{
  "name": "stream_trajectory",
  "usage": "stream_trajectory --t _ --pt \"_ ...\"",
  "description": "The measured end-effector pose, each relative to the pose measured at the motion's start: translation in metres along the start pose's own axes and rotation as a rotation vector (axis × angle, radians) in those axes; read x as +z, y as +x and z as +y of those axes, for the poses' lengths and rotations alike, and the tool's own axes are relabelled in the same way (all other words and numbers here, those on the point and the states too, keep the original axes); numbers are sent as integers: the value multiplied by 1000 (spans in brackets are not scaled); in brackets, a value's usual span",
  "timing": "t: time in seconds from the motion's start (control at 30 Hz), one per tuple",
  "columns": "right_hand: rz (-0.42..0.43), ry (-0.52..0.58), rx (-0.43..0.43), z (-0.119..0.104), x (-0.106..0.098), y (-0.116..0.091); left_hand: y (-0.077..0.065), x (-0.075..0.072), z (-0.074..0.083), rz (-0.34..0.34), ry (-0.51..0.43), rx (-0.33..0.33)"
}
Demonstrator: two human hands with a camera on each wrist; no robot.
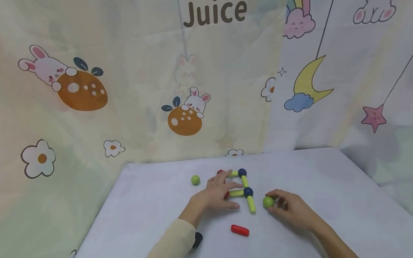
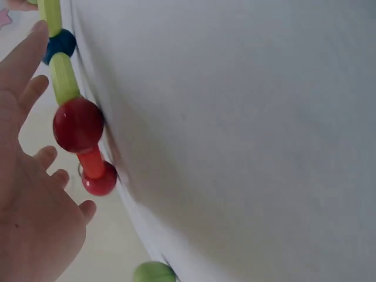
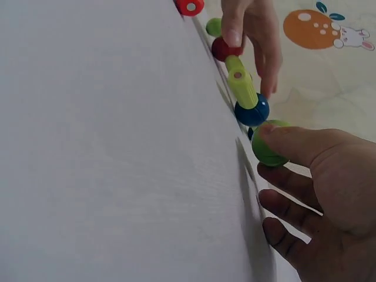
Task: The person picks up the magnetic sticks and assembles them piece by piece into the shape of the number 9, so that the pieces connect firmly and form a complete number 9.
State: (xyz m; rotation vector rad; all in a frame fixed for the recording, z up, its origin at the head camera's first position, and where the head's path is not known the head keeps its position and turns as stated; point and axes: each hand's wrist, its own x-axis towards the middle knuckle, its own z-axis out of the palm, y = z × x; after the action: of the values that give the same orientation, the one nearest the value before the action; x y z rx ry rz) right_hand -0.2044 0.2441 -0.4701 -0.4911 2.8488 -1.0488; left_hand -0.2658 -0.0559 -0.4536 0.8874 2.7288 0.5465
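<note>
My right hand (image 1: 292, 210) pinches a green ball (image 1: 268, 202) between thumb and fingers, just right of a ball-and-rod frame. That frame has yellow-green rods (image 1: 251, 205) and dark blue balls (image 1: 248, 191) along its right side. Its left side has two red balls (image 2: 79, 124) with a red rod (image 2: 90, 163) between them, seen in the left wrist view. Spread over this left side, my left hand (image 1: 216, 195) has its fingers loosely extended and hides most of the red part from the head camera. One yellow-green rod points toward me with its end bare.
Another green ball (image 1: 195, 180) lies at the back left of the white table (image 1: 145, 208). A loose red rod (image 1: 240, 230) lies in front of the frame. Beside the left sleeve is a partly covered black object (image 1: 198, 240). A printed curtain (image 1: 138, 89) hangs behind.
</note>
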Motion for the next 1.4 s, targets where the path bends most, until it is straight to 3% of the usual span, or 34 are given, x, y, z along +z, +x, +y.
stream_trajectory --t 0.33,0.53,0.8,1.2,1.4 --pt "-55 -3 -34 -6 -3 -13 9 -3 18 -17 75 24" --pt "-30 28 -98 -6 0 -17 15 0 27 -13 91 99" --pt "-14 70 -176 -11 10 -23 24 7 37 -15 139 132" --pt "-82 62 -114 -20 15 -20 32 12 42 -47 95 107" --pt "-60 64 -129 -22 19 -21 33 12 43 -47 88 109"
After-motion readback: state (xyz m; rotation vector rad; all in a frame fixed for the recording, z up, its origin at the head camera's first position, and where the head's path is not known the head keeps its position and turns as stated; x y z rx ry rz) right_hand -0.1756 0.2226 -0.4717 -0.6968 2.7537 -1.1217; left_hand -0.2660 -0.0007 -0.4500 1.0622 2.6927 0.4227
